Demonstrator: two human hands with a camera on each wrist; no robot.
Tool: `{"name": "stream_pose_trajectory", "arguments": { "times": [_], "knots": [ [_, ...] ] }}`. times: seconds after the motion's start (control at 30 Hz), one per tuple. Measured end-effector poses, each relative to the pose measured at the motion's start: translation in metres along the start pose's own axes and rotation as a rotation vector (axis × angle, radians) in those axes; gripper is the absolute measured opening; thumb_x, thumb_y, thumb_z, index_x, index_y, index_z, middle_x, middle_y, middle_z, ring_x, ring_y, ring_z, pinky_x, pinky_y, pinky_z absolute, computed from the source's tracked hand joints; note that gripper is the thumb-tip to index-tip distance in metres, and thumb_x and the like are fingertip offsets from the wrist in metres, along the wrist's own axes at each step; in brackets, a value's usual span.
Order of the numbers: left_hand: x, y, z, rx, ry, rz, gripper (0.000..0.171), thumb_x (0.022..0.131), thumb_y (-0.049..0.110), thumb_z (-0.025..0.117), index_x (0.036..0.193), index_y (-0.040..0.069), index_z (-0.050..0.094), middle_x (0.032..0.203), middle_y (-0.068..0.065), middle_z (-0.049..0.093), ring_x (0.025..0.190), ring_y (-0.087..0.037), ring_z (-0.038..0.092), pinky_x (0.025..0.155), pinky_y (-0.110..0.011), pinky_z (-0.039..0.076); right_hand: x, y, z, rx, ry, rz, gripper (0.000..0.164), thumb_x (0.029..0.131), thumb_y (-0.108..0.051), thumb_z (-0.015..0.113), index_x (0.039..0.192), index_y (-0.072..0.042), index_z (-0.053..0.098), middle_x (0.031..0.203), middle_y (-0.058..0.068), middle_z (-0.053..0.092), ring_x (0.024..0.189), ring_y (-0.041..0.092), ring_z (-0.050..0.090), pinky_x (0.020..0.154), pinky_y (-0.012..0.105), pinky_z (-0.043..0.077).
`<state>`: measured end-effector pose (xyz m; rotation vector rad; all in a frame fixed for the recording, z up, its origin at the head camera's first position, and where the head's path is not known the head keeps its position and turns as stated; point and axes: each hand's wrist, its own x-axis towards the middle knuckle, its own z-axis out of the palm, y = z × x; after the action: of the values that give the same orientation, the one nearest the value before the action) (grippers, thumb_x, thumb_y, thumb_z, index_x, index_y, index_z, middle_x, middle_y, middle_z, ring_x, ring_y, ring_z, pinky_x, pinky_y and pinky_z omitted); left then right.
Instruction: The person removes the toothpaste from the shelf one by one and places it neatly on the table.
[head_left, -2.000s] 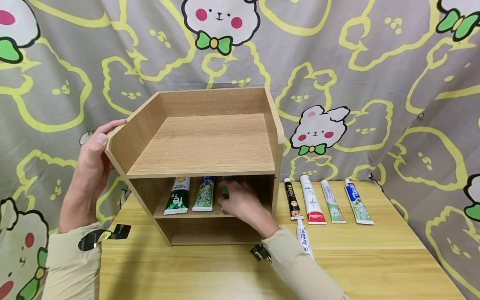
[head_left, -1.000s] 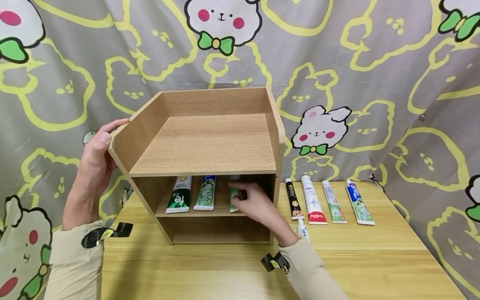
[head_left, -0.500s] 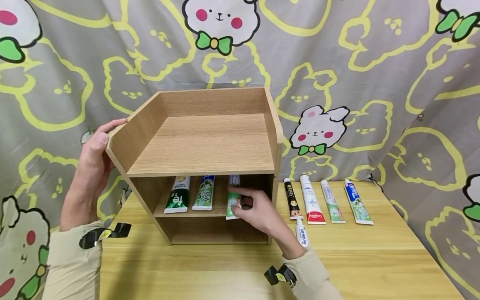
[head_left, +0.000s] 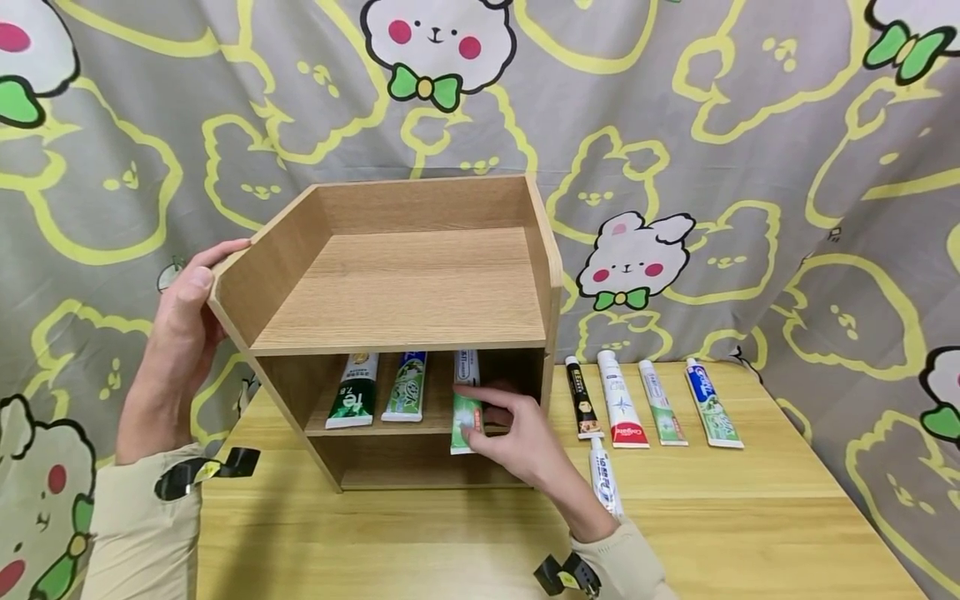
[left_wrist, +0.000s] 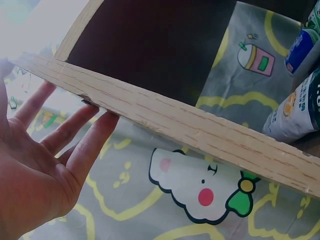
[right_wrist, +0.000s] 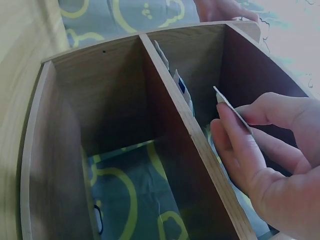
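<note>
My right hand (head_left: 521, 433) pinches the flat tail of a green and white toothpaste tube (head_left: 466, 412) between thumb and fingers. This tube lies in the middle compartment of a wooden desk shelf (head_left: 412, 287), its tail sticking out past the front edge. In the right wrist view the tail (right_wrist: 232, 111) shows edge-on between the fingers. To its left, a dark green tube (head_left: 352, 396) and a blue and green tube (head_left: 406, 387) rest on the same board. My left hand (head_left: 180, 342) holds the upper corner of the shelf's left side panel (left_wrist: 165, 110), fingers against its outer face.
On the table (head_left: 712, 533), right of the shelf, lie a black tube (head_left: 583, 400), a red and white tube (head_left: 622, 400), a white and green tube (head_left: 662, 404) and a blue and green tube (head_left: 712, 404). A white tube (head_left: 604, 475) lies nearer. Behind hangs a patterned curtain (head_left: 480, 125).
My right hand has backed out of the compartment toward me, and the green and white tube's tail has come forward past the board's edge. My left hand has stayed on the shelf corner.
</note>
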<state>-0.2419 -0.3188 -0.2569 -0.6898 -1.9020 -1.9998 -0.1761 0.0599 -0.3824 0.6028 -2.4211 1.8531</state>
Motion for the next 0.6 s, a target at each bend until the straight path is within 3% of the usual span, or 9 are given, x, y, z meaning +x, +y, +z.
{"name": "stream_pose_trajectory", "arguments": {
  "times": [0.17,0.3,0.6],
  "knots": [
    [0.001,-0.001,-0.001,0.000,0.004,0.002,0.056,0.097,0.036,0.058,0.148,0.011,0.055,0.135,-0.014,0.048,0.104,-0.028,0.054,0.072,-0.030,0.054,-0.005,-0.001,0.001,0.081,-0.018,-0.001,0.052,0.084,0.004,0.071,0.134,-0.007,0.068,0.129,0.015,0.061,0.096,0.019,0.069,0.069,0.025,0.056],
    [0.001,0.000,0.000,-0.002,0.005,0.004,0.056,0.097,0.036,0.059,0.147,0.011,0.055,0.135,-0.014,0.048,0.104,-0.028,0.054,0.071,-0.030,0.055,-0.009,-0.002,0.001,0.159,-0.054,-0.002,0.050,0.086,0.005,0.070,0.135,-0.003,0.067,0.131,0.018,0.060,0.105,0.024,0.070,0.072,0.025,0.058],
    [0.001,-0.003,0.002,-0.012,0.053,0.003,0.061,0.096,0.038,0.061,0.148,0.006,0.053,0.127,-0.016,0.051,0.094,-0.027,0.055,0.062,-0.027,0.050,-0.017,-0.001,-0.002,0.246,-0.077,-0.008,0.052,0.087,0.007,0.072,0.137,-0.007,0.066,0.131,0.015,0.060,0.108,0.026,0.070,0.081,0.032,0.060]
  ]
}}
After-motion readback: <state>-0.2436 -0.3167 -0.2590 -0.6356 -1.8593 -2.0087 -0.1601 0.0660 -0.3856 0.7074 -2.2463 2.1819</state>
